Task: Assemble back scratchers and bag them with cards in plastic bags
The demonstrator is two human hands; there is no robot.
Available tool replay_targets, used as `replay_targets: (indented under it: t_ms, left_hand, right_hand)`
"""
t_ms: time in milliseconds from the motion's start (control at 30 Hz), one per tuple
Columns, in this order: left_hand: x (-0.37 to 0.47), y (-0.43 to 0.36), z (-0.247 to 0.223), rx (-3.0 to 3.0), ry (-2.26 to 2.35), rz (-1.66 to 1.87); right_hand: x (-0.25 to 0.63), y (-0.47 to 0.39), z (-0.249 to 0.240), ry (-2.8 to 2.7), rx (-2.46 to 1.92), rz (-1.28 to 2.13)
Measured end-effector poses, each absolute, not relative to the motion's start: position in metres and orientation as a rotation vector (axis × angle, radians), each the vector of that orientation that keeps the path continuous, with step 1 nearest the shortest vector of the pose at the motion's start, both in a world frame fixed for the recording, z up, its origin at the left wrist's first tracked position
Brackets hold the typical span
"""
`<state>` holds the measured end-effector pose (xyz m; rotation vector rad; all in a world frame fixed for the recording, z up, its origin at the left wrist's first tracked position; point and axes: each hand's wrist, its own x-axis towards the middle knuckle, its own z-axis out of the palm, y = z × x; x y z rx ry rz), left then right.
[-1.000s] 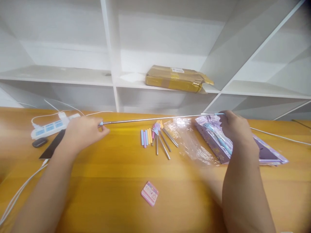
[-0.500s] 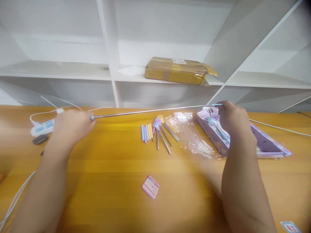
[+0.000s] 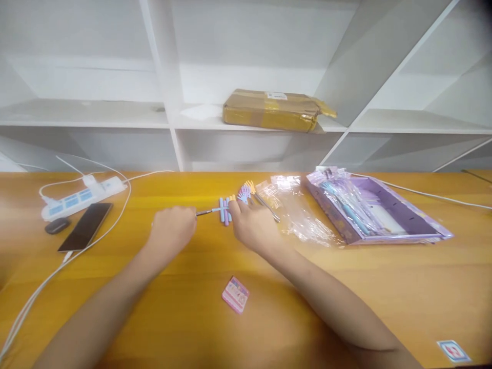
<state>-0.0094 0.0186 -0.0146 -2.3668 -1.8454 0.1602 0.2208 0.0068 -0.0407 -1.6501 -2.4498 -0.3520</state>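
A telescopic back scratcher [image 3: 206, 211] runs level between my two hands, pushed in short, with a bit of metal tube and a light-blue end showing. My left hand [image 3: 175, 225] is closed round its left part. On the right, my right hand [image 3: 255, 225] grips the light-blue end, fingers pressed together. Behind and below lie several pastel handle tubes [image 3: 226, 218], side by side and partly covered by that hand. Beyond its knuckles are back scratcher heads shaped like small hands, one yellow [image 3: 250, 185] and some purple and blue, with metal rods [image 3: 273, 212] partly hidden.
Clear plastic bags [image 3: 307, 220] lie right of the rods, beside a purple box [image 3: 407, 237] holding wrapped items [image 3: 351, 207]. A pink card [image 3: 236, 294] lies in front. At left are a power strip [image 3: 82, 197], phone [image 3: 86, 225] and cables. A taped carton [image 3: 272, 110] sits on the shelf.
Both hands have come together toward the middle from far apart. The long metal rod stretched between them has shortened. My right hand has left the space over the purple box.
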Motion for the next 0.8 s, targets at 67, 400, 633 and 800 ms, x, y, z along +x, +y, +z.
replay_targets:
  t_ms: [67,400,633,800]
  left_hand:
    - [-0.01,0.019,-0.016,-2.384,-1.823,0.164]
    - [-0.012,0.015,-0.008,-2.381,-1.752,0.153]
    - [-0.007,0.01,-0.006,-2.406,-1.739,0.159]
    - [-0.006,0.008,-0.005,-2.417,-1.706,0.183]
  right_hand:
    - [0.212,0.0,-0.044,-2.431,-1.571,-0.365]
    - [0.221,-0.003,-0.031,-2.388,-1.447,-0.351]
    - [0.222,-0.002,-0.032,-2.493,-1.254,-0.328]
    - [0.221,-0.005,-0.029,-2.483,-1.17,-0.274]
